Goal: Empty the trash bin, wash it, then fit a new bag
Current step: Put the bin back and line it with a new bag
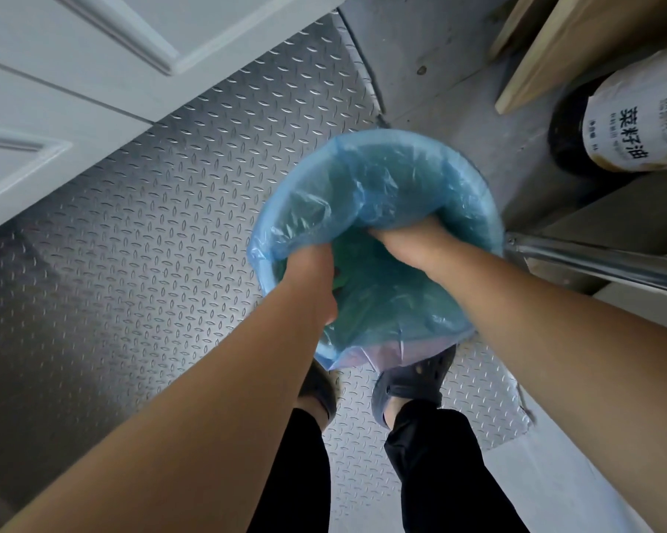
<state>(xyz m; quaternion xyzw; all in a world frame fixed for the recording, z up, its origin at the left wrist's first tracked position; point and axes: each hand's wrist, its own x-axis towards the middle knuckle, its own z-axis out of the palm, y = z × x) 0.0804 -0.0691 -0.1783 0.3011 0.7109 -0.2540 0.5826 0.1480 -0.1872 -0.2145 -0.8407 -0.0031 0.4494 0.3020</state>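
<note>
Both hands reach into the blue bag (366, 194) lining the trash bin (362, 355), the left hand (316, 271) and right hand (405, 244) each gripping a gathered fold of plastic, fingers hidden under it. The bin stands on the metal floor (151, 225) just beyond the person's feet, nearly all covered by the bag. Greenish contents inside are too dim to identify.

Fingers of left hand (313, 269) and right hand (403, 240): hidden under gathered blue bag (366, 178). Trash bin beneath the hands: wholly covered by bag film; contents below the left hand indistinct. Oil jug (632, 121), far right of right hand: cut off by edge, small print illegible.
</note>
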